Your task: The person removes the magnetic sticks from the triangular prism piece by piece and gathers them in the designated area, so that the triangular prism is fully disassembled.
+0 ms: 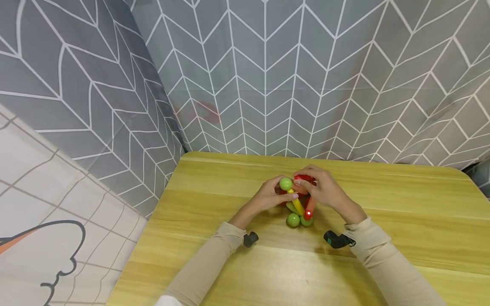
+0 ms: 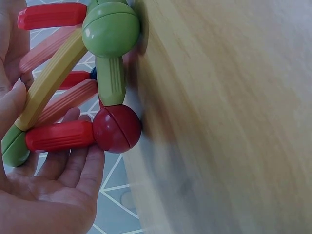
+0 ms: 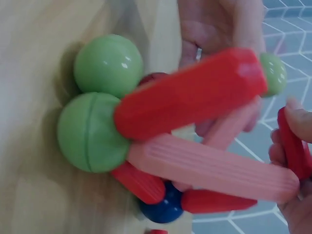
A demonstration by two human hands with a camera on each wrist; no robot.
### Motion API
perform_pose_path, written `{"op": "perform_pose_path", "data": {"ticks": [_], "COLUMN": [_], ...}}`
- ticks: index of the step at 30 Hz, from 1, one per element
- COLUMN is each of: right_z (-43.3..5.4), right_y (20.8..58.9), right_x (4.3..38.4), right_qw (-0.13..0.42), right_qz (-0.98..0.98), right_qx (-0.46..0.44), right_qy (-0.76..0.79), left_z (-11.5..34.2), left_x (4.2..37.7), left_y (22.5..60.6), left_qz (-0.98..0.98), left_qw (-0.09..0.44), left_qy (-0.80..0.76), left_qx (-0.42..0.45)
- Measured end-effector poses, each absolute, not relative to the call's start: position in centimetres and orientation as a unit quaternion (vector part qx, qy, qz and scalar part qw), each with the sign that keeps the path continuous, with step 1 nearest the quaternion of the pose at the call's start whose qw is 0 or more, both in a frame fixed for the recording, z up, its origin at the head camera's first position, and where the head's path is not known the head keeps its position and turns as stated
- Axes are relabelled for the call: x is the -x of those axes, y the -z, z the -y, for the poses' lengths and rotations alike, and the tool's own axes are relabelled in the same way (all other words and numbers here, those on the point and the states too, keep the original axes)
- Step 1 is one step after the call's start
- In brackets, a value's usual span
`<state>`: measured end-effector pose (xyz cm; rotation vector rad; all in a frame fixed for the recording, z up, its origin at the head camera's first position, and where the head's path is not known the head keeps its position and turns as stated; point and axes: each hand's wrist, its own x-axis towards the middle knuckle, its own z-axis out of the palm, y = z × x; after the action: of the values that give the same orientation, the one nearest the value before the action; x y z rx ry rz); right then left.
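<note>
A frame of building-toy sticks and balls stands on the table. Its green ball (image 1: pixel 293 219) and a red ball (image 2: pixel 117 128) sit low on the tabletop side, and a blue ball (image 3: pixel 163 204) shows farther back. My left hand (image 1: pixel 268 196) grips the frame near its upper green ball (image 1: pixel 285 183), thumb against the yellow stick (image 2: pixel 53 78) and fingers under a red stick (image 2: pixel 61 136). On the other side my right hand (image 1: pixel 323 187) pinches a red stick (image 3: pixel 293 146) between thumb and fingers, right at the upper end of a pink stick (image 3: pixel 219 170).
The wooden table (image 1: pixel 402 212) reaches back to a grey patterned curtain (image 1: pixel 283 76). Black wrist devices (image 1: pixel 338 240) sit at both cuffs. Another red stick (image 3: pixel 190 95) slants upward from the frame's green ball.
</note>
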<state>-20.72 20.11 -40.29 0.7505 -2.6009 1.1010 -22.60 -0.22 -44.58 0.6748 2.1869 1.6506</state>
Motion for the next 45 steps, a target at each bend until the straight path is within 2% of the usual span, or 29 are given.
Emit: {"op": "perform_pose_path", "data": {"ticks": [16, 30, 40, 45], "right_z": [-24.6, -28.1, -28.2, -28.6], "right_y": [40.5, 42.3, 43.6, 44.3], "right_x": [19.5, 17.9, 17.5, 17.3], "right_qw": [0.188, 0.073, 0.068, 0.041], "right_qz": [0.887, 0.904, 0.888, 0.857], "right_qx": [-0.072, 0.026, 0.073, 0.073], "right_qy": [-0.416, -0.421, -0.449, -0.508], "left_z": [0.3, 0.2, 0.2, 0.2], "left_x": [22.5, 22.4, 22.3, 22.3], "left_y": [44.4, 44.5, 44.5, 44.4], "left_qz": [-0.768, -0.770, -0.761, -0.762], "left_qw": [0.152, 0.155, 0.160, 0.161], "left_qy": [-0.574, -0.575, -0.586, -0.584], "left_qx": [-0.239, -0.229, -0.228, -0.229]}}
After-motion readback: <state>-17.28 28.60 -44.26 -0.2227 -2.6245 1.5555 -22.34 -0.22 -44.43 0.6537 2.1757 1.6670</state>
